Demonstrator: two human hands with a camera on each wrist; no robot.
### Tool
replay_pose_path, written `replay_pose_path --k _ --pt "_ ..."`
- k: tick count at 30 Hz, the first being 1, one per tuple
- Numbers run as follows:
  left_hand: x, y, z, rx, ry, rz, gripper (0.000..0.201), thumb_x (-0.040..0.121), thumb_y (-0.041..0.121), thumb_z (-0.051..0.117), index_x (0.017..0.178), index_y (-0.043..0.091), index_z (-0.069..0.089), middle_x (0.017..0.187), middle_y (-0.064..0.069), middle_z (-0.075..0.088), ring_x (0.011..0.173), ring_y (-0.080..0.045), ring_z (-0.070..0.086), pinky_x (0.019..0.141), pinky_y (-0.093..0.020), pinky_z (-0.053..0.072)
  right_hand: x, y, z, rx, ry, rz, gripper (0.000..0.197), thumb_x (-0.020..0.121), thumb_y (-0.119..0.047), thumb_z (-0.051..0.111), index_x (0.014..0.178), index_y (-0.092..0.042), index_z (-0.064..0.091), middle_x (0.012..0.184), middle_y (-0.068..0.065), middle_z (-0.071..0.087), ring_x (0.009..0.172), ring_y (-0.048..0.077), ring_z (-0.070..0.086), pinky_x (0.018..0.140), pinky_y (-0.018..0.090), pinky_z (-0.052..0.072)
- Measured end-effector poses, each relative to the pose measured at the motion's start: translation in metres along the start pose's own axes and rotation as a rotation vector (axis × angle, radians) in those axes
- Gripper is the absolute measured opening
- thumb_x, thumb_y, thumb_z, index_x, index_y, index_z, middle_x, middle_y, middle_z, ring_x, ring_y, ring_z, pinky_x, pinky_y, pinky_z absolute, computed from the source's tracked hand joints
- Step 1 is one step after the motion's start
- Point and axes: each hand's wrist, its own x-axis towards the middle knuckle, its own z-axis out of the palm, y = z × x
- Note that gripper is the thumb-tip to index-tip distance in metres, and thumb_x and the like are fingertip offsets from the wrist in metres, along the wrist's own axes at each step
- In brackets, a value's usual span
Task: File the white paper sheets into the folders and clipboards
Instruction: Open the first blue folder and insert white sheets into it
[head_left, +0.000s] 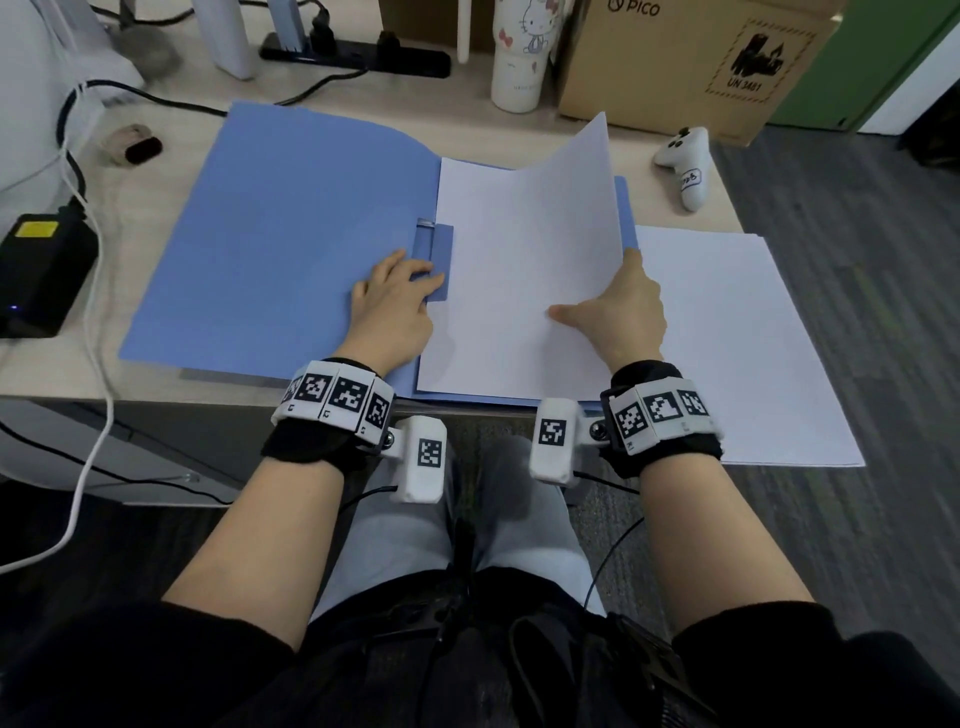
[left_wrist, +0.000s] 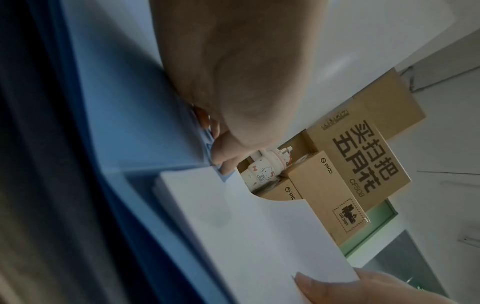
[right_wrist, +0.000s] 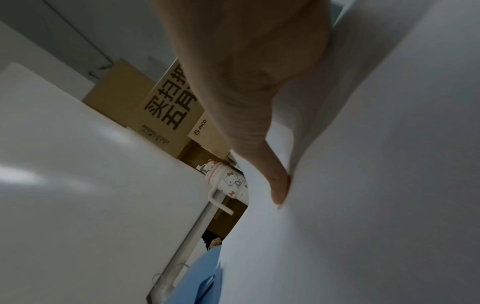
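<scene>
**Operator:** Wrist bands (head_left: 335, 397) with printed markers sit nearest my head camera. Beyond them I read both hands on the blue folder (head_left: 291, 234), which lies open on the desk (head_left: 156, 104).

**Supervisor:** Report left hand.

**Operator:** My left hand (head_left: 392, 304) rests at the spine, fingers curled onto the blue clamp bar (head_left: 434, 254). The left wrist view shows fingertips (left_wrist: 228, 162) tucked at the bar's edge, just above the sheet's corner. I cannot tell whether the bar is lifted or only touched.

**Supervisor:** Right hand?

**Operator:** My right hand (head_left: 618, 312) grips the white sheet (head_left: 524, 270) at its right edge, thumb on top, fingers hidden beneath. The sheet's far right corner curls upward; its left edge lies at the clamp.

**Supervisor:** Remaining stock?

**Operator:** More white paper (head_left: 737, 343) lies just right of the folder, overhanging the desk edge. A white controller (head_left: 685, 161) and a cardboard box (head_left: 691, 62) stand behind, with a cartoon tumbler (head_left: 519, 57) beside the box.

**Supervisor:** Step in hand?

**Operator:** Judged: seating one sheet under the clamp. Next move calls for sliding the left edge fully beneath the bar, flattening the raised corner, then closing the bar squarely so the sheet does not skew.
</scene>
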Motion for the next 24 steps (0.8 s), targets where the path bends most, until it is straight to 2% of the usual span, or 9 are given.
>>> replay_pose_path --k 4,7,10,12,14,17,21,24 --pt "-0.001 0.000 -0.001 0.052 -0.043 0.006 0.052 0.094 0.005 0.037 0.142 0.023 0.039 0.154 0.005 0.027 0.148 -0.016 0.005 0.113 -0.038 0.012 -0.005 -0.006 0.000 -0.151 0.004 -0.043 0.109 0.065 -0.034 0.084 0.147 -0.010 0.017 0.139 0.013 0.037 0.124 0.033 0.046 0.092 0.041 0.042" --pt "-0.003 0.002 -0.003 0.083 -0.054 0.008 0.054 0.093 0.005 0.037 0.143 0.023 0.036 0.155 0.005 0.024 0.148 -0.016 0.003 0.114 -0.038 0.011 -0.007 -0.011 0.003 -0.299 0.010 -0.060 0.095 0.061 -0.040 0.084 0.136 -0.009 0.034 0.138 0.014 0.031 0.127 0.035 0.035 0.097 0.044 0.035" --pt "-0.006 0.005 -0.006 0.121 -0.091 0.012 0.057 0.091 0.004 0.037 0.145 0.022 0.032 0.157 0.004 0.018 0.148 -0.017 -0.001 0.115 -0.040 0.010 -0.013 -0.019 0.005 -0.461 -0.024 -0.107 0.078 0.065 -0.042 0.081 0.128 -0.011 0.045 0.149 0.015 0.021 0.135 0.036 0.022 0.104 0.049 0.025" --pt "-0.008 0.007 -0.007 0.162 -0.116 0.025 0.058 0.091 0.005 0.037 0.146 0.021 0.029 0.159 0.003 0.014 0.149 -0.019 -0.004 0.115 -0.041 0.010 -0.016 -0.025 0.010 -0.435 -0.117 -0.192 0.071 0.072 -0.032 0.077 0.134 -0.015 0.046 0.153 0.009 0.021 0.140 0.033 0.018 0.109 0.049 0.021" --pt "-0.009 0.009 -0.009 0.187 -0.137 0.042 0.058 0.091 0.006 0.036 0.146 0.020 0.026 0.159 0.002 0.011 0.149 -0.021 -0.006 0.116 -0.042 0.009 -0.020 -0.033 0.020 -0.282 -0.273 -0.312 0.066 0.078 -0.022 0.072 0.138 -0.016 0.045 0.155 0.005 0.024 0.140 0.029 0.025 0.113 0.046 0.025" --pt "-0.013 0.008 -0.014 0.174 -0.149 0.079 0.054 0.093 0.009 0.035 0.146 0.020 0.029 0.160 0.001 0.012 0.149 -0.022 -0.005 0.116 -0.043 0.007 -0.032 -0.047 0.039 -0.190 -0.425 -0.487 0.057 0.085 -0.020 0.065 0.138 -0.016 0.047 0.156 0.005 0.024 0.140 0.028 0.029 0.114 0.043 0.027" --pt "-0.022 0.000 -0.028 0.016 -0.044 0.082 0.044 0.094 0.009 0.038 0.136 0.018 0.049 0.155 -0.001 0.028 0.148 -0.022 0.006 0.117 -0.041 0.009 -0.044 -0.063 0.064 -0.292 -0.484 -0.554 0.056 0.082 -0.022 0.061 0.136 -0.015 0.048 0.151 0.008 0.036 0.139 0.031 0.033 0.112 0.048 0.029" --pt "-0.030 -0.015 -0.038 -0.006 0.187 -0.015 0.038 0.091 0.011 0.045 0.127 0.015 0.058 0.146 -0.001 0.044 0.146 -0.022 0.017 0.118 -0.043 0.007 -0.046 -0.069 0.070 -0.407 -0.497 -0.514 0.053 0.086 -0.030 0.058 0.133 -0.009 0.049 0.144 0.010 0.040 0.134 0.034 0.035 0.109 0.052 0.031"
